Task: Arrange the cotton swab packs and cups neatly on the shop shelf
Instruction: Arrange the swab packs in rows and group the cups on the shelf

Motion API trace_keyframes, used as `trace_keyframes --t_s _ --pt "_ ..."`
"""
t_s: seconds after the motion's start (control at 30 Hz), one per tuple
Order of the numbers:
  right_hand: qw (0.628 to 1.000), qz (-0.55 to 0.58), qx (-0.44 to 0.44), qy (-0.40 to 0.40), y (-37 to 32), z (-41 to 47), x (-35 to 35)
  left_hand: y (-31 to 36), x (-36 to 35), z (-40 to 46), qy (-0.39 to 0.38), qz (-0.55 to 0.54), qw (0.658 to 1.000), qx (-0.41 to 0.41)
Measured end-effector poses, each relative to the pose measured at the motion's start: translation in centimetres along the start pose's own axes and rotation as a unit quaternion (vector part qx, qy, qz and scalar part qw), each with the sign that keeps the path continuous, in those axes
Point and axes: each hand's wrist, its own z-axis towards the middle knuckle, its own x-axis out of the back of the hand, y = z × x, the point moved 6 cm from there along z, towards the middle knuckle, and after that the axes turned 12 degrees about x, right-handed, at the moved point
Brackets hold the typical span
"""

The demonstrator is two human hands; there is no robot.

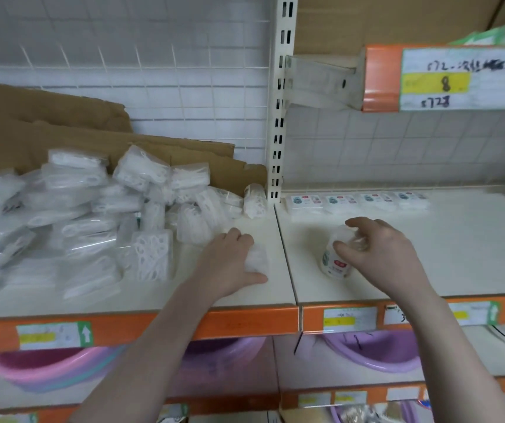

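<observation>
On the right shelf section, a cotton swab cup point(336, 257) is stood upright, gripped from above by the right hand point(382, 251), fingers curled round its top. A row of packs point(356, 201) is lined along the back, beyond that hand. A loose pack point(257, 259) is held by the left hand point(233, 264) beside the heap point(77, 215).
</observation>
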Motion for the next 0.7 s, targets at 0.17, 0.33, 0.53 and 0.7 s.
trace_keyframes --t_s 0.17,0.33,0.53,0.7 --pt "0.999 -0.018 -0.027 0.021 -0.1 -1.6 1.1 0.2 0.7 -0.8 -0.002 -0.032 0.999 -0.014" --pt "0.998 -0.028 -0.051 0.04 -0.1 -3.0 1.8 1.0 1.4 -1.9 0.015 -0.054 0.997 -0.045" --pt "0.997 -0.038 -0.049 0.054 1.3 -3.2 3.2 3.2 1.5 -2.3 0.031 -0.064 0.996 -0.045" --pt "0.996 -0.025 -0.043 0.076 5.9 -3.0 6.0 8.0 1.4 -1.5 0.051 -0.048 0.997 -0.043"
